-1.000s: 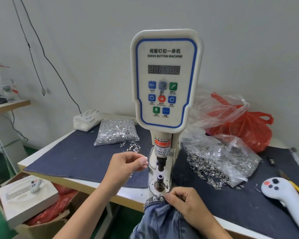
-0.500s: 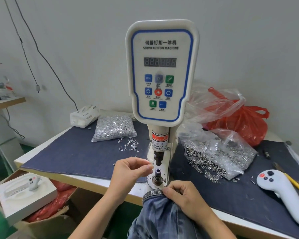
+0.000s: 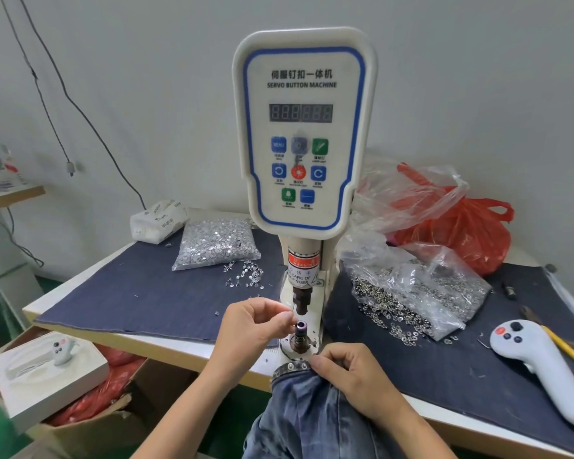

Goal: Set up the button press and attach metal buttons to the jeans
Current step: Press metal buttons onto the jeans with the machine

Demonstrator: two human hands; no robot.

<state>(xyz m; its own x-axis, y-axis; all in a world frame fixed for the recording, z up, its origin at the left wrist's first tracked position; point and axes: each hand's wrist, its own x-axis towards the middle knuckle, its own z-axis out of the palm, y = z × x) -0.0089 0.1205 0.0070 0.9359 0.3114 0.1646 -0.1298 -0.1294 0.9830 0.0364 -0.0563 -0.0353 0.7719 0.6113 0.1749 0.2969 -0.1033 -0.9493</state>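
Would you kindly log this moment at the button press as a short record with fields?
machine: servo button machine, display unlit
left hand: fingertips pinched beside the lower die; what they hold is too small to tell
right hand: pinching the jeans waistband just below the die
left bag: silver tacks, some spilled
right bag: ring-shaped parts, some spilled
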